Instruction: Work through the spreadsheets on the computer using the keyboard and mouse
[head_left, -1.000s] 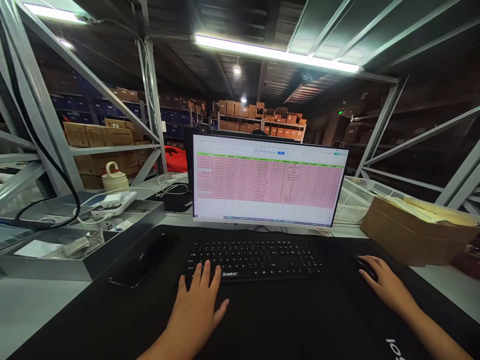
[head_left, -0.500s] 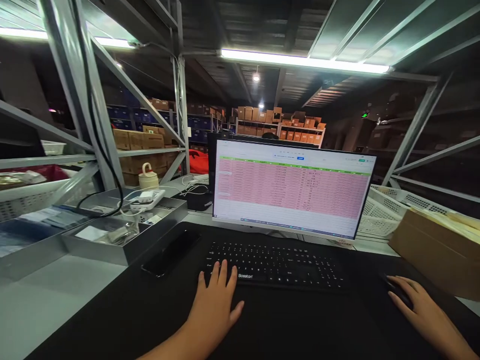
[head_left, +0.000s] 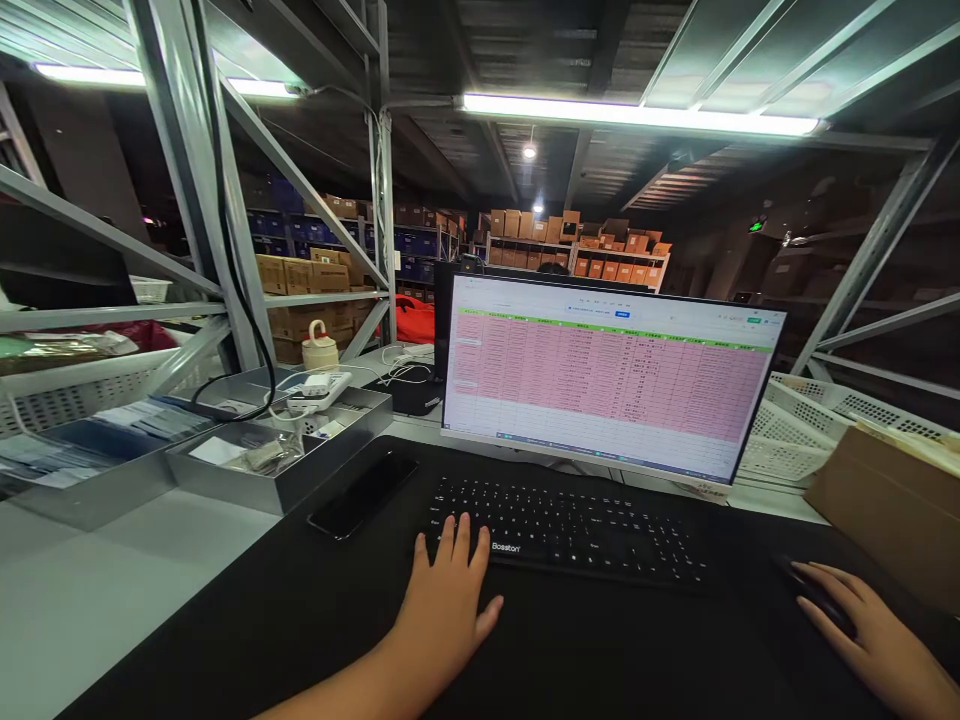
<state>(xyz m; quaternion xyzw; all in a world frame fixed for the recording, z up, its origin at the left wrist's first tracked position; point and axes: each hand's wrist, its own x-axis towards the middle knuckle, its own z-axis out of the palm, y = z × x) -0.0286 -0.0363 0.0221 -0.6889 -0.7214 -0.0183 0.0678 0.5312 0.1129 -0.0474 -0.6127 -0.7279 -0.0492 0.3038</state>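
My left hand (head_left: 448,590) rests with spread fingers on the left front part of a black keyboard (head_left: 585,545), its fingertips on the lower left keys. At the right, my right hand (head_left: 862,610) is wrapped over a dark computer mouse (head_left: 832,608) on the black desk mat (head_left: 600,650). Behind the keyboard stands a monitor (head_left: 600,375) showing a spreadsheet with pink rows and a green header. A black phone (head_left: 364,495) lies on the mat left of the keyboard.
Grey trays (head_left: 277,475) with small packets, a power strip (head_left: 319,390) and a cream bottle (head_left: 320,350) are at the left. A cardboard box (head_left: 885,500) and white baskets (head_left: 787,430) stand at the right. Metal shelf posts (head_left: 382,200) rise behind the desk.
The whole view has shifted, so the desk, monitor and both hands appear slightly further right. Both hands keep their places on the keyboard and mouse.
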